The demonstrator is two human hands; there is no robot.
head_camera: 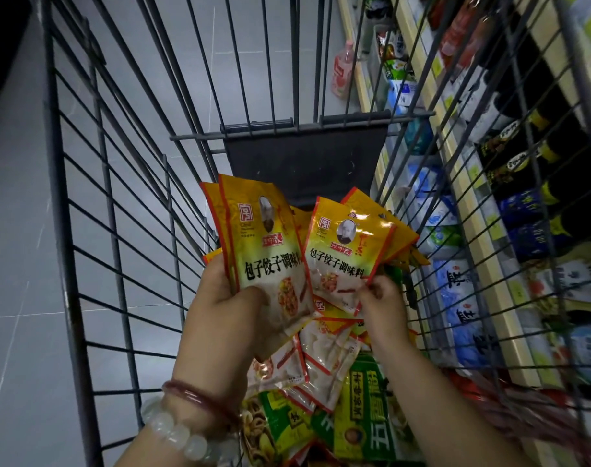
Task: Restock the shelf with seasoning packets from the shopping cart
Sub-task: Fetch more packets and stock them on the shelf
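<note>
I look down into a grey wire shopping cart [85, 230]. My left hand [230, 318] grips a small stack of yellow seasoning packets [263, 244] with Chinese print, held upright above the cart's load. My right hand [381, 298] pinches the lower corner of another yellow seasoning packet [344, 251] beside that stack. Several more yellow packets [327, 358] lie loose in the cart under both hands. The shelf [489, 251] runs along the right, seen through the cart's wires.
Green packets [364, 416] lie in the cart's near end. A dark plastic flap [307, 163] forms the cart's far wall. The shelf holds dark bottles [536, 156] and blue-white bags [455, 298]. A pink bottle [342, 70] stands on the grey tiled floor beyond the cart.
</note>
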